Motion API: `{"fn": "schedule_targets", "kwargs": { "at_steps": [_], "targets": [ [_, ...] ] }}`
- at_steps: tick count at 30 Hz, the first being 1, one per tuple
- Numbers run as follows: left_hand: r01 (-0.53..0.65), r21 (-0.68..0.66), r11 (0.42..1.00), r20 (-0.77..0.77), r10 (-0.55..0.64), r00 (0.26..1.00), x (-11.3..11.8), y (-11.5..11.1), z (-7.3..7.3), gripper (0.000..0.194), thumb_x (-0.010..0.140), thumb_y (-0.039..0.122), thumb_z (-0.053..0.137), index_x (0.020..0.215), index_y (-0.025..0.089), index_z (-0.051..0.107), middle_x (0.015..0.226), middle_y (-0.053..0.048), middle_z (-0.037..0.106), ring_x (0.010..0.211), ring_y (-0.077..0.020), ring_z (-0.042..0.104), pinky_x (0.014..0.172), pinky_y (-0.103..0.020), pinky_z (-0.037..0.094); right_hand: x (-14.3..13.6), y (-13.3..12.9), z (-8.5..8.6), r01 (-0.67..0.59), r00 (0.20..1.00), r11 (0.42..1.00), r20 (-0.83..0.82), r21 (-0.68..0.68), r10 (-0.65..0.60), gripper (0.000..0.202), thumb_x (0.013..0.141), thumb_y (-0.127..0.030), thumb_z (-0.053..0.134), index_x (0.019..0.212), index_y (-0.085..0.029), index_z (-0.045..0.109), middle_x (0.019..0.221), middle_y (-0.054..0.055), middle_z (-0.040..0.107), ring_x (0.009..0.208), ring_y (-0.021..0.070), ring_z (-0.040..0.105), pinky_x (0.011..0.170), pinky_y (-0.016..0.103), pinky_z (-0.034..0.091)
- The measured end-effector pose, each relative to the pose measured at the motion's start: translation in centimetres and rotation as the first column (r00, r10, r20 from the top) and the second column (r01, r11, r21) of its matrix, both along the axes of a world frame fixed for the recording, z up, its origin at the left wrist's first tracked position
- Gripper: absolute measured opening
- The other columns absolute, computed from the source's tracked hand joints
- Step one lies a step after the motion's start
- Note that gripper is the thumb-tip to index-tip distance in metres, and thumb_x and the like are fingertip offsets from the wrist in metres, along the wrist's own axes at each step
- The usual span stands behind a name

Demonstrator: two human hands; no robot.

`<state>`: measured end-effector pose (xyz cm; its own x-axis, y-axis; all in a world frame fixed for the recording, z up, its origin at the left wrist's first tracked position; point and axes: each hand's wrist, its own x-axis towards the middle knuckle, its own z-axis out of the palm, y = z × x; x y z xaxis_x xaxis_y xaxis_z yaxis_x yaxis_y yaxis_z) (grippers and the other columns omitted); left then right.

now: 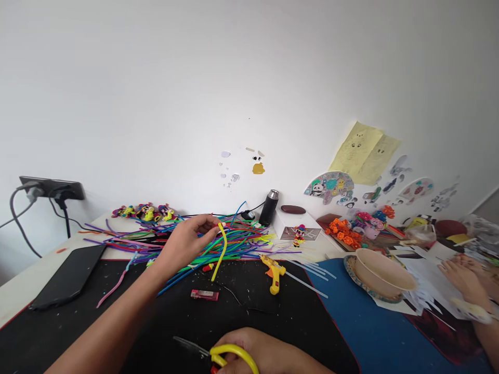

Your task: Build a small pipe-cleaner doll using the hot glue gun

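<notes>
1. Plainly, the left hand has its grip pinched on the top end of a soft-looking yellow stem, which curves down through the air before the pile.
2. The right hand wraps its grip round the smooth yellow handles of the scissors; their slim blades point left over the black mat.
3. Thin bendy stems in purple, blue, green and red make up the pile on the white desk, too tangled to count.
4. Counted: one yellow glue gun, one reddish lighter, one black bottle, one doll before a white box, at least four clear rods.
5. Small figures by the wall overlap, so their number is unclear.
6. The bottom edge cuts off the right hand and handles; whether the blades meet cannot be told. A co-worker's hand at far right is blurred.
</notes>
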<state>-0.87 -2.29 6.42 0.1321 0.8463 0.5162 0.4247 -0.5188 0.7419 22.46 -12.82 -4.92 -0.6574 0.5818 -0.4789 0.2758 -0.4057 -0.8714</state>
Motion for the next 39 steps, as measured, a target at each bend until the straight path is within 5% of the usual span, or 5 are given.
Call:
{"fn": "schedule_targets", "kwargs": {
  "at_steps": [7, 12, 19, 27, 39],
  "targets": [
    [0.195, -0.222, 0.955, 0.044, -0.190, 0.981, -2.7, 1.1, 0.0, 0.032, 0.086, 0.052, 0.072, 0.093, 0.021, 0.074, 0.087, -0.004, 0.077, 0.080, -0.0222, 0.070, 0.072, -0.031, 0.055, 3.1, 0.2, -0.6, 0.116, 0.974, 0.986, -0.182, -0.124, -0.138, 0.053, 0.061, -0.040, 0.094, 0.098, -0.016, 0.065, 0.072, 0.003, 0.073, 0.041, 0.0071, 0.053, 0.037, 0.014, 0.028],
    [0.383, -0.391, 0.837, 0.180, -0.339, 0.924, -4.8, 2.4, -0.7, 0.029, 0.083, 0.048, 0.080, 0.093, 0.020, 0.077, 0.081, -0.003, 0.075, 0.072, -0.0172, 0.066, 0.069, -0.028, 0.052, 5.9, 0.4, -0.5, 0.236, 0.907, 0.966, -0.333, -0.104, -0.258, 0.051, 0.088, -0.060, 0.077, 0.084, -0.011, 0.066, 0.059, -0.002, 0.059, 0.032, 0.0019, 0.041, 0.033, 0.015, 0.025],
    [0.456, -0.399, 0.796, 0.606, -0.145, 0.782, -3.8, 3.5, -2.2, 0.034, 0.064, 0.042, 0.096, 0.081, 0.017, 0.079, 0.068, -0.004, 0.071, 0.061, -0.0139, 0.063, 0.060, -0.025, 0.051, 5.4, 1.8, 0.1, 0.292, 0.787, 0.935, -0.505, -0.202, -0.355, 0.054, 0.086, -0.058, 0.082, 0.113, -0.012, 0.071, 0.069, -0.002, 0.063, 0.032, 0.0010, 0.041, 0.034, 0.015, 0.024],
    [0.036, -0.195, 0.980, 0.559, 0.081, 0.825, -0.6, 2.7, -2.1, 0.030, 0.076, 0.043, 0.086, 0.088, 0.018, 0.076, 0.073, -0.003, 0.073, 0.066, -0.0166, 0.066, 0.067, -0.029, 0.054, 1.4, 1.6, -1.9, 0.344, 0.785, 0.925, -0.491, -0.161, -0.377, 0.060, 0.086, -0.061, 0.079, 0.119, -0.013, 0.064, 0.067, -0.001, 0.064, 0.039, 0.0094, 0.057, 0.035, 0.016, 0.028],
    [-0.363, 0.090, 0.927, 0.123, 0.351, 0.928, 0.0, 2.5, -3.5, 0.026, 0.089, 0.044, 0.066, 0.099, 0.021, 0.074, 0.095, -0.006, 0.081, 0.082, -0.0227, 0.075, 0.078, -0.034, 0.058, -2.3, -0.1, -3.3, 0.225, 0.760, 0.974, -0.618, -0.038, -0.199, 0.087, 0.083, -0.090, 0.055, 0.124, -0.013, 0.055, 0.073, 0.010, 0.071, 0.054, 0.0218, 0.070, 0.048, 0.024, 0.047]
  ]
}}
